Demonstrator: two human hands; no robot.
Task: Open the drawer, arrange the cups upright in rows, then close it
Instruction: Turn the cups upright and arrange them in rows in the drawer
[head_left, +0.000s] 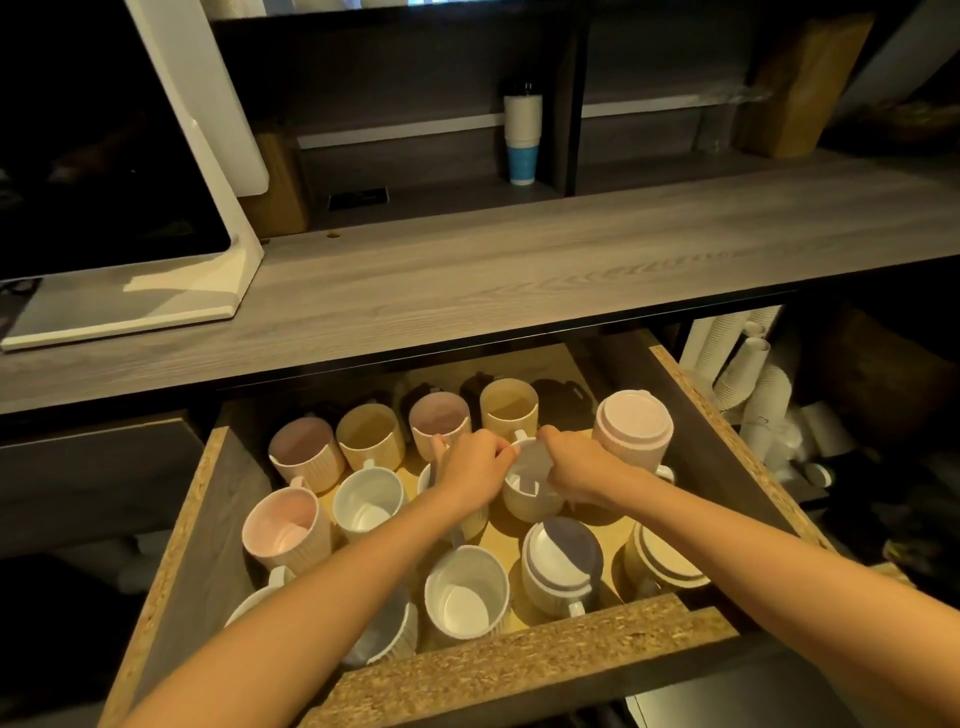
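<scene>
Both hands are down in the open drawer (727, 431), and we've got them on the same cream mug (530, 491) near the middle: left hand (475, 470) curled over its left rim, right hand (576, 470) pinching the right rim from above, so both are closed on that one mug, which sits upright on the drawer floor. Behind it there's a back row of four upright ribbed mugs, pinkish (306, 457), tan (370, 436), pinkish (440, 422) and tan (509, 408). To the left of our arms stand a white mug (370, 501) and a pink mug (285, 530), both mouth up, and a white one (465, 597) sits upright close to the front edge. Not everything's sorted though: a pink mug (634, 428) at back right is upside down, bottom facing us, and two more at front right, a white mug (563, 564) and a tan mug (662, 564), look flipped too. Above the drawer is the grey wood surface (519, 270) with a white monitor stand (130, 312) at its left.
</scene>
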